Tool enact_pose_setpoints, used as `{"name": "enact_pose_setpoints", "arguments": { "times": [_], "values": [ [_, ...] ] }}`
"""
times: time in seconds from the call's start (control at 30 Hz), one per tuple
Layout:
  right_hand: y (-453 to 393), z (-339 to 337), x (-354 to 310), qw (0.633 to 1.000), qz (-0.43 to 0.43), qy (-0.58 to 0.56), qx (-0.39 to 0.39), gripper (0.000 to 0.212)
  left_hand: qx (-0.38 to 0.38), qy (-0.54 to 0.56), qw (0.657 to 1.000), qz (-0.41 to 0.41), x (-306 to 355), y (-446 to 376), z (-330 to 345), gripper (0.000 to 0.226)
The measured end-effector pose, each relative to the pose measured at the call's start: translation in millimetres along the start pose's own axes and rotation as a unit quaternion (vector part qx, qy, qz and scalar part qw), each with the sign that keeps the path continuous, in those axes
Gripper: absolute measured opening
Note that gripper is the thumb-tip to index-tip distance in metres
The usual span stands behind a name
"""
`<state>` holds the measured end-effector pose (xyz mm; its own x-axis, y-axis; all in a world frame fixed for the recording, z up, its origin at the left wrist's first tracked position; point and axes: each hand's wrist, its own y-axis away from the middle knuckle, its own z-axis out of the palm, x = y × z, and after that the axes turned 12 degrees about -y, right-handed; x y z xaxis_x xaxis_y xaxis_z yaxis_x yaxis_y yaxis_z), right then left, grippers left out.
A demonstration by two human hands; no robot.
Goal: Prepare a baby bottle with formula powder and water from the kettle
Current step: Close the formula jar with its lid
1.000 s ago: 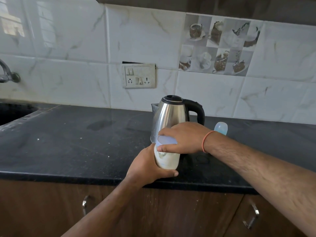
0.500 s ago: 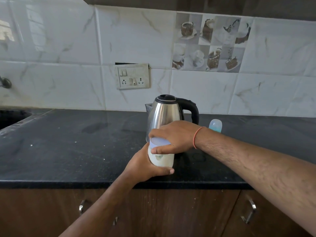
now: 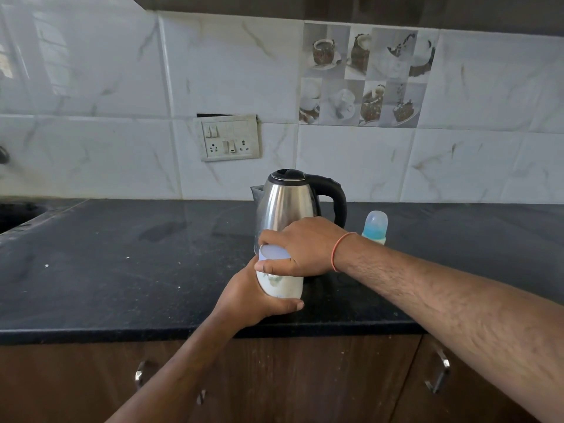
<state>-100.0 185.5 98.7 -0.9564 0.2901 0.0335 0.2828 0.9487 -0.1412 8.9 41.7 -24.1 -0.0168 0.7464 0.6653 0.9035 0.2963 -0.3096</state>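
- The left hand (image 3: pixel 253 297) wraps around the lower part of a white container (image 3: pixel 279 283) near the front edge of the black counter (image 3: pixel 106 270); its thumb lies across the container's near side.
- The right hand (image 3: pixel 300 247) grips the container's pale lid (image 3: pixel 273 251) from above, thumb in front and fingers curled over the far side.
- Both hands cover much of the container, so its base is hidden, and whether it rests on the counter cannot be told.
- A steel kettle (image 3: pixel 287 203) with a black handle stands just behind the hands; its lower part is hidden by them.
- The baby bottle (image 3: pixel 376 223) stands to the right of the kettle, behind the right forearm; only its capped top with a blue teat shows.
- A sink (image 3: pixel 15 213) is cut off at the far left edge.
- A switch panel (image 3: pixel 229 138) sits on the tiled wall.
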Motion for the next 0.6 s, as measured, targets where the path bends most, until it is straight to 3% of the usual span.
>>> {"name": "enact_pose_setpoints", "arguments": {
  "times": [0.17, 0.33, 0.6],
  "values": [
    [2, -14, 5, 0.998, -0.037, 0.012, -0.041, 0.061, -0.003, -0.015, 1.000, -0.007, 4, 2, -1, 0.105],
    [-3, -4, 6, 0.999, -0.044, 0.011, -0.009, 0.059, 0.014, -0.018, 1.000, -0.021, 2, 4, 3, 0.108],
    [2, 9, -3, 0.998, 0.034, -0.047, 0.037, 0.060, 0.020, -0.013, 0.999, -0.036, -1, 2, 3, 0.106]
  ]
}}
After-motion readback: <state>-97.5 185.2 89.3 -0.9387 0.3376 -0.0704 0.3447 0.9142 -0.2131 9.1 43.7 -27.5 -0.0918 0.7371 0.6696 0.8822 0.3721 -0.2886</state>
